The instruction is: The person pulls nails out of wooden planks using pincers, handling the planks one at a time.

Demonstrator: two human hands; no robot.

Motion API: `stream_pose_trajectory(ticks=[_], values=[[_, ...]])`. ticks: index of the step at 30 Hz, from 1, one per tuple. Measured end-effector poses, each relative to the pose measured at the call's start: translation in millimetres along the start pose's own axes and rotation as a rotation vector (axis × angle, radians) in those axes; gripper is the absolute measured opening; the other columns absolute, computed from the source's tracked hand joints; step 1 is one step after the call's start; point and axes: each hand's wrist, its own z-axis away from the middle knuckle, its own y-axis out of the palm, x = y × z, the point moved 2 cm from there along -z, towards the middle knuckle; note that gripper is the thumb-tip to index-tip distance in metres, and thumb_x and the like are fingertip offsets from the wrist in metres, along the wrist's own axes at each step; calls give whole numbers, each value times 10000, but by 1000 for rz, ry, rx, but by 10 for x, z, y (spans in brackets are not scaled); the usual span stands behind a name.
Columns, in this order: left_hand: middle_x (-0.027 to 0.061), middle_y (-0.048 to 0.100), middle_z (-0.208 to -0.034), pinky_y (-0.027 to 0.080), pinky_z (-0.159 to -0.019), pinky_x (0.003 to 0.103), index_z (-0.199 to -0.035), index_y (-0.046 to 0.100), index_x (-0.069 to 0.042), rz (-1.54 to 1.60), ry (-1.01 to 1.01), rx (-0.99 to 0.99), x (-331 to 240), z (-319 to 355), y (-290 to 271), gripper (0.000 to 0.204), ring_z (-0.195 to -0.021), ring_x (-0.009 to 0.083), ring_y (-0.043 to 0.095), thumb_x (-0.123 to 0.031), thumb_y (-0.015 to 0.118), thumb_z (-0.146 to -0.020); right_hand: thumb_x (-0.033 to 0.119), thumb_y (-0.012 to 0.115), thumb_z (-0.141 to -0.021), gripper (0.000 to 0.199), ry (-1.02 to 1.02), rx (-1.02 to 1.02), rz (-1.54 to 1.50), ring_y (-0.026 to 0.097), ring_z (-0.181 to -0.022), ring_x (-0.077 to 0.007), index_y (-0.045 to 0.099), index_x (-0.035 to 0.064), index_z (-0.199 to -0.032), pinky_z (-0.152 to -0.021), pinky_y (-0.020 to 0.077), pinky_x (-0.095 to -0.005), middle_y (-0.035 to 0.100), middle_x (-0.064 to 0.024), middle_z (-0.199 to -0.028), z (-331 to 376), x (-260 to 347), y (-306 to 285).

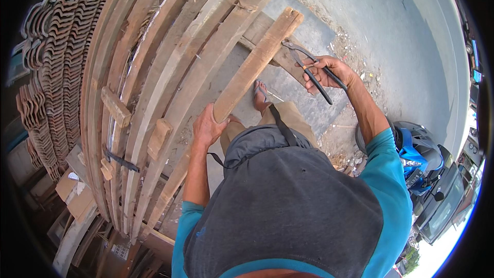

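My left hand [207, 126] gripped the plank's [256, 64] near end, steadying it slanted over the stacked timber [170, 72]; my right hand [329, 72] held black-handled pincers [311, 69] closed, jaws beside its far end

Near end of wooden plank [257, 62] being covered by left hand [208, 126]; palm side not showing. Pincers [309, 69] handles partly disappearing inside right hand [329, 72]; jaw tips too small for telling whether touching plank. Person's legs mostly hiding under grey apron [288, 201]; only one foot in sandal [260, 95] showing. Stack of roof tiles [56, 72] running out at dark left rim. Motorbike [427, 170] being cut off at right rim, lower part blurring.
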Motion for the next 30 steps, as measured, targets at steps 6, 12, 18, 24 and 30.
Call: stream_pose_trajectory(ticks=[6, 12, 18, 24, 30], values=[[209, 698, -1109, 515, -872, 508, -1178, 576, -95, -4, -16, -30, -36, 20, 7, 564, -1075, 427, 657, -371, 834, -760, 275, 520, -1055, 401, 46, -155, -146, 400, -543, -28, 528, -14, -1334, -424, 336, -204, 471, 25, -788, -19, -228, 90], [189, 710, -1135, 521, -878, 493, -1222, 599, -104, 44, 3, -17, -3, -5, -6, 591, -1069, 406, 674, -367, 837, -750, 276, 525, -1065, 261, -130, -368, -18, 429, -580, -57, 546, 18, -1102, -486, 380, -230, 506, 3, -803, -149, -427, 554], [196, 726, -1082, 531, -870, 482, -1235, 597, -80, 151, -9, 20, 1, -47, -65, 624, -1040, 401, 691, -356, 850, -737, 275, 519, -1073, 266, -224, -445, -46, 435, -570, -70, 543, 10, -1087, -486, 401, -249, 514, -15, -799, -267, -488, 765], [222, 719, -1079, 534, -857, 482, -1204, 597, -49, 100, -26, 8, -55, -18, -102, 601, -1031, 413, 693, -335, 852, -741, 261, 496, -1084, 248, -364, -610, -55, 482, -582, -127, 498, 13, -1076, -500, 441, -295, 528, -51, -795, -615, -841, 889], [215, 721, -1108, 528, -898, 446, -1228, 591, -41, 216, -8, 55, -104, -32, -133, 642, -1046, 368, 699, -334, 863, -726, 279, 466, -1098, 274, -611, -829, 498, 566, -614, -191, 484, 6, -1079, -555, 479, -415, 557, -111, -782, -1216, -1457, 711]])
